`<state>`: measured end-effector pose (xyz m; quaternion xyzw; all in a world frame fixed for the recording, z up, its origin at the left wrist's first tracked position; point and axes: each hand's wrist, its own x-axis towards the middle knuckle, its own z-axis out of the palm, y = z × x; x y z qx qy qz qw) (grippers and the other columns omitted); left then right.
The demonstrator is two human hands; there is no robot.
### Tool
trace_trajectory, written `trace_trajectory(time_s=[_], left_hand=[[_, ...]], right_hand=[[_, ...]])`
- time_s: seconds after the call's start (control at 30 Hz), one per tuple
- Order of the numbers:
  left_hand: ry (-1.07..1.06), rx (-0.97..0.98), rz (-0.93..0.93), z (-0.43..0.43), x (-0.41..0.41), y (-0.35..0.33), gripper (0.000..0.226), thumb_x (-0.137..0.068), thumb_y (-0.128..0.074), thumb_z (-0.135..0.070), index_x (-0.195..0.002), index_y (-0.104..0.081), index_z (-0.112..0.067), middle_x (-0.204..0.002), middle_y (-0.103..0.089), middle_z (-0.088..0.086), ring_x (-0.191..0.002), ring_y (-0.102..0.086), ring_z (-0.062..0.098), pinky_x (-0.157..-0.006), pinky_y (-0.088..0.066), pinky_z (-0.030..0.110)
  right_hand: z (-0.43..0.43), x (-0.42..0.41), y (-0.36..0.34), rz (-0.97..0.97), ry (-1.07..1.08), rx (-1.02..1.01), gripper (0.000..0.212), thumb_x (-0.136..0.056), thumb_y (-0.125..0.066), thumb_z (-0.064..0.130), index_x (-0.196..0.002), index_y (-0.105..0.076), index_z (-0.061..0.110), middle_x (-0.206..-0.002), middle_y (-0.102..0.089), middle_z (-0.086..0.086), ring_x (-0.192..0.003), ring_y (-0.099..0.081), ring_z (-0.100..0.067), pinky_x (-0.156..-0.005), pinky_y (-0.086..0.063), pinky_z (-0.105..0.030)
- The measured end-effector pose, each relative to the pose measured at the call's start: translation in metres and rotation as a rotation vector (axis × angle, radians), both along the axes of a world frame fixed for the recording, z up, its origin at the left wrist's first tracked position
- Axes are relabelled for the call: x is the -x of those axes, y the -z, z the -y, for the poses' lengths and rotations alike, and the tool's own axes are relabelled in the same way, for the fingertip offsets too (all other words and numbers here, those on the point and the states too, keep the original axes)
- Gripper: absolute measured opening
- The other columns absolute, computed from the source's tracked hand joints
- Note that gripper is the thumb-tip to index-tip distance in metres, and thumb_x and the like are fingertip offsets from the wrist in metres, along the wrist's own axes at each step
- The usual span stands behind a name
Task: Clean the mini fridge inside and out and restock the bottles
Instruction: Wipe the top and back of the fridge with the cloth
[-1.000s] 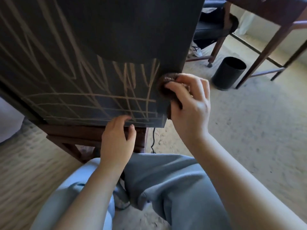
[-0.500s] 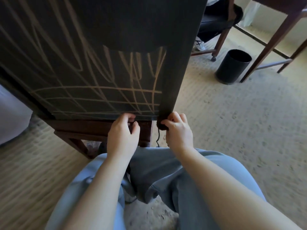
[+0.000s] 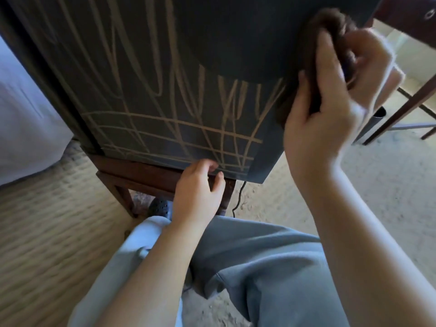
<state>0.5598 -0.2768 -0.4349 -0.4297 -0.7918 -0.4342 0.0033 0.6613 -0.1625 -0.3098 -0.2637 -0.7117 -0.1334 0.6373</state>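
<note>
The mini fridge [image 3: 165, 67] fills the upper left as a dark panel streaked with tan scribble lines, standing on a low wooden stand [image 3: 141, 175]. My right hand [image 3: 330, 102] grips a dark brown cloth [image 3: 323, 27] and holds it against the fridge's right edge, high up. My left hand [image 3: 198, 187] rests with curled fingers at the bottom edge of the fridge, against the stand. No bottles are in view. The right hand is motion-blurred.
A black waste bin [image 3: 374, 121] stands on the beige carpet at the right, behind my right hand, beside wooden furniture legs [image 3: 401, 109]. A black cord [image 3: 238, 199] hangs under the fridge. My knees in grey trousers [image 3: 259, 267] are just in front of the stand.
My right hand with the cloth went down the fridge's right edge to its bottom corner, then rose to the upper part of that edge. My left hand stayed at the bottom edge.
</note>
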Motion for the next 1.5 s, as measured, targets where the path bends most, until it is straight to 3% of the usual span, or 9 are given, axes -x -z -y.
trace_trajectory(time_s=[0.17, 0.43, 0.7, 0.83, 0.97, 1.1, 1.17, 1.27, 1.5], left_hand=[[0.008, 0.034, -0.043, 0.000, 0.003, 0.002, 0.011, -0.083, -0.065, -0.015, -0.093, -0.066, -0.010, -0.083, -0.065, 0.002, -0.078, -0.062, 0.024, -0.071, -0.038, 0.023], [0.007, 0.080, 0.029, 0.007, 0.011, 0.011, 0.015, -0.083, -0.064, -0.009, -0.098, -0.065, -0.009, -0.093, -0.067, 0.004, -0.089, -0.062, 0.027, -0.075, -0.045, 0.031], [-0.009, 0.081, 0.045, 0.013, 0.018, 0.012, 0.015, -0.083, -0.065, -0.010, -0.098, -0.067, -0.011, -0.093, -0.069, 0.004, -0.089, -0.063, 0.025, -0.074, -0.047, 0.030], [-0.022, 0.021, 0.024, 0.014, 0.022, 0.009, 0.018, -0.078, -0.068, -0.002, -0.093, -0.067, -0.012, -0.086, -0.070, 0.003, -0.082, -0.065, 0.026, -0.069, -0.045, 0.026], [-0.081, -0.006, 0.031, 0.015, 0.023, 0.008, 0.018, -0.076, -0.069, -0.001, -0.089, -0.068, -0.013, -0.078, -0.068, -0.001, -0.072, -0.065, 0.023, -0.064, -0.040, 0.021], [-0.092, -0.001, 0.059, 0.020, 0.023, 0.007, 0.018, -0.078, -0.068, -0.001, -0.093, -0.069, -0.011, -0.082, -0.070, 0.002, -0.073, -0.065, 0.022, -0.066, -0.043, 0.022], [-0.106, 0.015, 0.079, 0.021, 0.023, 0.005, 0.017, -0.079, -0.067, -0.002, -0.093, -0.069, -0.010, -0.081, -0.070, 0.004, -0.075, -0.065, 0.026, -0.066, -0.044, 0.025], [-0.124, 0.051, 0.114, 0.021, 0.025, 0.003, 0.017, -0.082, -0.062, -0.005, -0.097, -0.068, -0.011, -0.084, -0.068, 0.004, -0.081, -0.064, 0.027, -0.068, -0.039, 0.023], [-0.110, 0.045, 0.081, 0.023, 0.027, 0.008, 0.017, -0.084, -0.062, -0.009, -0.099, -0.068, -0.013, -0.093, -0.071, 0.003, -0.086, -0.065, 0.022, -0.071, -0.039, 0.020]], right_hand=[[-0.001, -0.006, 0.045, 0.103, -0.043, 0.048, 0.023, -0.094, -0.058, 0.007, -0.112, -0.072, 0.011, -0.116, -0.056, -0.009, -0.105, -0.044, -0.028, -0.086, -0.046, -0.046], [0.009, -0.019, 0.121, 0.336, -0.097, 0.191, 0.028, -0.077, -0.068, -0.002, -0.094, -0.077, 0.019, -0.082, -0.063, -0.004, -0.077, -0.051, -0.024, -0.061, -0.048, -0.032], [0.012, -0.019, 0.163, 0.743, -0.058, 0.392, 0.054, -0.044, -0.081, -0.004, -0.090, -0.078, 0.025, -0.079, -0.057, 0.001, -0.074, -0.048, -0.021, -0.040, -0.045, -0.027], [0.018, -0.018, 0.124, 0.563, -0.105, 0.365, 0.039, -0.062, -0.071, -0.001, -0.095, -0.077, 0.019, -0.085, -0.058, -0.003, -0.081, -0.047, -0.020, -0.046, -0.049, -0.028], [0.020, -0.006, 0.030, 0.273, -0.118, 0.209, 0.029, -0.081, -0.063, 0.002, -0.106, -0.074, 0.010, -0.095, -0.060, -0.014, -0.087, -0.051, -0.026, -0.074, -0.040, -0.020], [0.019, 0.008, -0.025, 0.169, -0.089, 0.161, 0.027, -0.084, -0.066, 0.005, -0.110, -0.072, 0.011, -0.097, -0.059, -0.015, -0.087, -0.055, -0.028, -0.073, -0.037, -0.018], [0.021, 0.011, -0.014, 0.221, -0.058, 0.135, 0.028, -0.084, -0.065, 0.006, -0.110, -0.073, 0.014, -0.095, -0.059, -0.013, -0.088, -0.052, -0.025, -0.070, -0.033, -0.016], [0.028, 0.012, 0.043, 0.374, -0.065, 0.160, 0.031, -0.078, -0.067, 0.002, -0.103, -0.075, 0.017, -0.088, -0.059, -0.009, -0.083, -0.048, -0.020, -0.056, -0.043, -0.024], [0.036, 0.007, 0.169, 0.842, -0.004, 0.517, 0.050, -0.046, -0.088, 0.007, -0.092, -0.077, 0.022, -0.084, -0.057, -0.007, -0.071, -0.060, -0.027, -0.040, -0.044, -0.026]])
